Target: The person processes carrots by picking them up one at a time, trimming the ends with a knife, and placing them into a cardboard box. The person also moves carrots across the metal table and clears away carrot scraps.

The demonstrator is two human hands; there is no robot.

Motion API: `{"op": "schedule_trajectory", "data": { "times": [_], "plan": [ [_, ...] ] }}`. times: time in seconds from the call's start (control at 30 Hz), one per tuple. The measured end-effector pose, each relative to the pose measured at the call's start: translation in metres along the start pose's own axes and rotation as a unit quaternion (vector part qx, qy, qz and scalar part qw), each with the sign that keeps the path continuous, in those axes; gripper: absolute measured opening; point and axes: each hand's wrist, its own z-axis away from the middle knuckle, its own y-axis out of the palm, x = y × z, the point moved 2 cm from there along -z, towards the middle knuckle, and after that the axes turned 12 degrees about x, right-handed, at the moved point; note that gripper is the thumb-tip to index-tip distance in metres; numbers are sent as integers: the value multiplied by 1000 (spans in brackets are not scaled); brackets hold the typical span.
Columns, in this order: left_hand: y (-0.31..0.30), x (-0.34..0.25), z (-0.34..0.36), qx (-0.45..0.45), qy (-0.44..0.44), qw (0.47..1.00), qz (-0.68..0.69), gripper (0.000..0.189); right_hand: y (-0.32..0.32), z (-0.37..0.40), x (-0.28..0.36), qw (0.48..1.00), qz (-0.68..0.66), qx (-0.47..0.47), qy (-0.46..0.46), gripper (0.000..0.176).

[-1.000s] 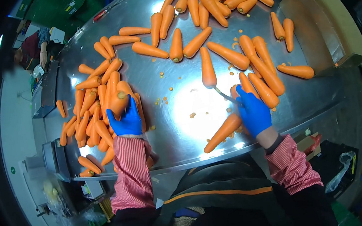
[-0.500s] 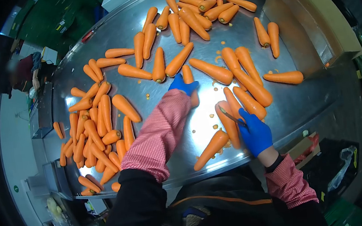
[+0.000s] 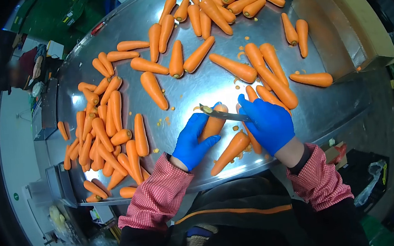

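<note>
Left hand (image 3: 193, 143) has drawn back, holding a carrot (image 3: 213, 126) against the knife (image 3: 223, 114).

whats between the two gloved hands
In the head view: the carrot gripped by the left hand, the knife from the right hand across its far end, and a loose carrot nearer the person.

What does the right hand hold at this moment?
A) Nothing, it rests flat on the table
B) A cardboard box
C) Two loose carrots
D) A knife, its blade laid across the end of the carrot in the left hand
D: the right hand grips a knife whose blade crosses the far end of the carrot that the left hand holds.
</note>
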Motion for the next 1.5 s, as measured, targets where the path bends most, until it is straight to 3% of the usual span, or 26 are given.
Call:
{"op": "schedule_trajectory", "data": {
  "times": [0.1, 0.2, 0.27, 0.33, 0.4, 0.47, 0.5, 0.6, 0.7, 0.8, 0.9, 0.93, 0.97, 1.03, 1.07, 1.13, 1.17, 1.27, 1.33, 1.4, 1.47, 1.5],
  "plan": [
    [-6, -18, 9, -18, 24, 999, -44, 64, 3, -6, 6, 997, 54, 49, 12, 33],
    [-11, -23, 16, -18, 32, 998, -55, 63, 15, -6, -13, 984, 52, 147, 82, 31],
    [-12, -19, 20, -36, 33, 998, 26, 64, 29, 8, -44, 952, -159, 97, 244, 33],
    [-12, -13, 24, -78, 29, 979, 185, 66, 32, 11, -54, 929, -226, 73, 282, 35],
    [-13, 0, 23, -146, 17, 885, 442, 53, 36, 24, -44, 960, -159, 84, 216, 35],
    [-10, 28, 15, -197, -5, 712, 673, 46, 36, 28, -19, 976, -143, 62, 151, 37],
    [-9, 28, 10, -198, 16, 654, 729, 41, 37, 26, -4, 983, -134, 50, 118, 38],
    [-2, 19, 11, -179, 2, 564, 806, 45, 46, 18, 19, 998, -52, 0, 32, 46],
    [9, 24, 16, -176, -4, 532, 828, 50, 47, 8, 32, 1000, 17, 6, -3, 48],
    [16, 18, 20, -179, -21, 523, 833, 51, 54, -1, 35, 998, 38, 34, 24, 47],
    [13, 16, 25, -173, -14, 511, 842, 48, 70, 0, 11, 997, -33, 59, 39, 40],
    [10, 16, 28, -169, -5, 504, 847, 46, 76, 5, -2, 992, -66, 51, 92, 38],
    [2, 20, 36, -111, 66, 454, 882, 43, 82, 10, -19, 984, -97, 42, 143, 36],
    [-37, 42, 49, -201, 136, 532, 811, 42, 75, 12, -37, 971, -120, 55, 201, 30],
    [-61, 58, 53, -311, 125, 554, 762, 43, 72, 14, -35, 970, -139, 55, 191, 30],
    [-108, 92, 58, -383, 159, 565, 713, 46, 65, 18, -31, 969, -173, 43, 172, 29],
    [-129, 119, 56, -463, 139, 542, 688, 46, 61, 17, -27, 971, -152, 64, 174, 29],
    [-140, 125, 0, -483, -59, 587, 647, 51, 67, 22, -30, 965, -147, 100, 190, 30],
    [-131, 137, -59, -322, -55, 772, 546, 54, 69, 25, -35, 968, -120, 105, 191, 34],
    [-115, 108, -127, -216, -31, 925, 313, 56, 63, 25, -41, 968, -107, 107, 202, 37],
    [-99, 119, -196, -219, 39, 974, 44, 64, 56, 25, -47, 968, -117, 89, 201, 37],
    [-94, 113, -216, -195, -19, 979, -61, 68, 53, 26, -49, 966, -118, 91, 210, 37]
  ]
}}
